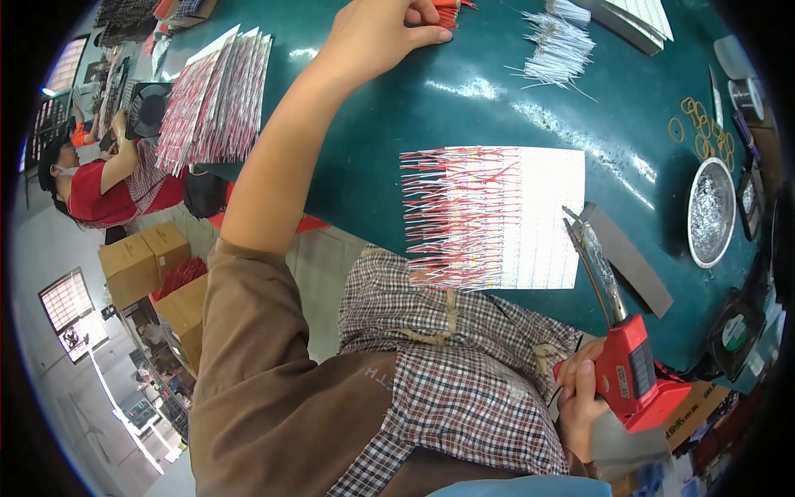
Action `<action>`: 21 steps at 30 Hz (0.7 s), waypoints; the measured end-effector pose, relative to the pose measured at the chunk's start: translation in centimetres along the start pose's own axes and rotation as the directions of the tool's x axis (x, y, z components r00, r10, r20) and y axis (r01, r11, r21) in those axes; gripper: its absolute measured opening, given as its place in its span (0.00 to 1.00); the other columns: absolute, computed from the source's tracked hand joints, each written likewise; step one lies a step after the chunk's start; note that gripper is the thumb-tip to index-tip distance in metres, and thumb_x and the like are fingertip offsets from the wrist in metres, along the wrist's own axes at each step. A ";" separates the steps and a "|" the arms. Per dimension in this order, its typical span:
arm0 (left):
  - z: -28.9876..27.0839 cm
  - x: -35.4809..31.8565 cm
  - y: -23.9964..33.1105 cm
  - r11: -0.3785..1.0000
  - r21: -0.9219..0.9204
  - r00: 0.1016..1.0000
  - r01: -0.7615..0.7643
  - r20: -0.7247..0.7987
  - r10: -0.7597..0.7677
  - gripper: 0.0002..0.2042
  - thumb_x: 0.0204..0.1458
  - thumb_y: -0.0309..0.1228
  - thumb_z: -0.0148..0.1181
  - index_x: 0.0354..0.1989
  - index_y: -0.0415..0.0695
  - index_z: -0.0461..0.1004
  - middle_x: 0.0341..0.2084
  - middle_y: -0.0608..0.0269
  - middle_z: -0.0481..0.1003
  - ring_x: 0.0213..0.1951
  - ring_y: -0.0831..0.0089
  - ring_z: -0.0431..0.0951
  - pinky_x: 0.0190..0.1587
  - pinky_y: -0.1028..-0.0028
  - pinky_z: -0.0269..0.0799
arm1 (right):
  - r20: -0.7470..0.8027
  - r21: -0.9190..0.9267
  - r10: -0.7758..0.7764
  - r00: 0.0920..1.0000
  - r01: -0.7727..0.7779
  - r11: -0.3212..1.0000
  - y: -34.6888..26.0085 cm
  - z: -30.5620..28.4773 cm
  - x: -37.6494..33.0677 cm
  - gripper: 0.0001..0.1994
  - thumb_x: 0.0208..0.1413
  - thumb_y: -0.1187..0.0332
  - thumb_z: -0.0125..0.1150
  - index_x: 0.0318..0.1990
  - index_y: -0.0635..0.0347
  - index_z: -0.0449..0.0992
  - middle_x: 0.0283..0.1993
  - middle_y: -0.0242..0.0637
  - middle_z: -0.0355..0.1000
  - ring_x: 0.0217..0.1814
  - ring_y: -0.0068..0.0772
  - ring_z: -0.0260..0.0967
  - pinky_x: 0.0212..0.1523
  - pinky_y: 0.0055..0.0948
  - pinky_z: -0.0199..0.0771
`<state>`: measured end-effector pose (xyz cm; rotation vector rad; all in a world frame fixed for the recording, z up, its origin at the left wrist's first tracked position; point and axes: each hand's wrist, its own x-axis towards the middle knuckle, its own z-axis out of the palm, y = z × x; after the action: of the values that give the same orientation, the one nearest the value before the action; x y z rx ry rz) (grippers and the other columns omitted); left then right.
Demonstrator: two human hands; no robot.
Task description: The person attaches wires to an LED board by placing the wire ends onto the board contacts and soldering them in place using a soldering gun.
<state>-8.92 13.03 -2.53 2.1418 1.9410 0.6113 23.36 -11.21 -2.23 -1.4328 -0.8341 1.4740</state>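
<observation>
red wires [451,10]: the upper picture edge is cutting the bundle off, and the left hand [377,33] is covering part of it, so its length is not showing.
right hand [577,396]: the red soldering gun [633,373] is hiding most of the fingers; the grip is only partly showing.
gun tip [573,222]: too thin to tell if it is touching the white board [530,215].
white stack [642,18]: the top edge is cutting it off.
metal dish [710,212]: the contents are looking blurred, only silver.
person in red [99,186]: bending near the fisheye rim, hands too small to tell.
</observation>
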 end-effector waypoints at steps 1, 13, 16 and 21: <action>-0.1 0.5 0.0 0.998 -0.032 0.990 0.049 0.133 -0.044 0.11 0.43 0.34 0.64 0.26 0.39 0.72 0.26 0.54 0.71 0.32 0.58 0.73 0.35 0.67 0.67 | 0.012 -0.006 -0.010 1.000 0.010 1.000 0.0 0.0 0.0 0.07 0.54 0.72 0.52 0.31 0.63 0.60 0.21 0.32 0.57 0.10 0.15 0.47 0.13 0.18 0.53; -1.3 -1.8 2.4 1.000 -0.027 0.995 -0.012 0.101 0.015 0.08 0.48 0.32 0.59 0.26 0.39 0.71 0.29 0.50 0.72 0.32 0.55 0.74 0.35 0.64 0.67 | 0.062 -0.036 0.062 0.996 -0.060 0.998 -0.7 -0.5 -0.2 0.05 0.54 0.73 0.50 0.32 0.63 0.61 0.24 0.33 0.57 0.16 0.19 0.51 0.19 0.21 0.58; -2.1 -3.0 4.9 0.994 -0.067 0.974 0.090 0.216 -0.074 0.08 0.47 0.31 0.60 0.29 0.40 0.71 0.29 0.51 0.72 0.33 0.58 0.74 0.36 0.64 0.68 | 0.053 -0.035 0.095 0.994 -0.094 0.995 -0.5 -0.8 -0.3 0.06 0.55 0.72 0.50 0.30 0.62 0.61 0.24 0.33 0.57 0.17 0.19 0.51 0.20 0.21 0.58; 0.7 -8.7 6.5 0.911 -0.049 0.912 -0.409 0.024 0.410 0.06 0.36 0.24 0.65 0.25 0.45 0.76 0.20 0.67 0.70 0.24 0.68 0.70 0.26 0.71 0.64 | 0.068 -0.039 -0.013 0.998 0.016 0.999 0.0 -0.7 -0.4 0.05 0.54 0.75 0.49 0.32 0.63 0.60 0.23 0.34 0.58 0.11 0.16 0.47 0.13 0.19 0.53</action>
<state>-3.27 3.76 -2.11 2.5324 1.4470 0.6681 24.04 -11.64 -2.10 -1.4096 -0.9180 1.5099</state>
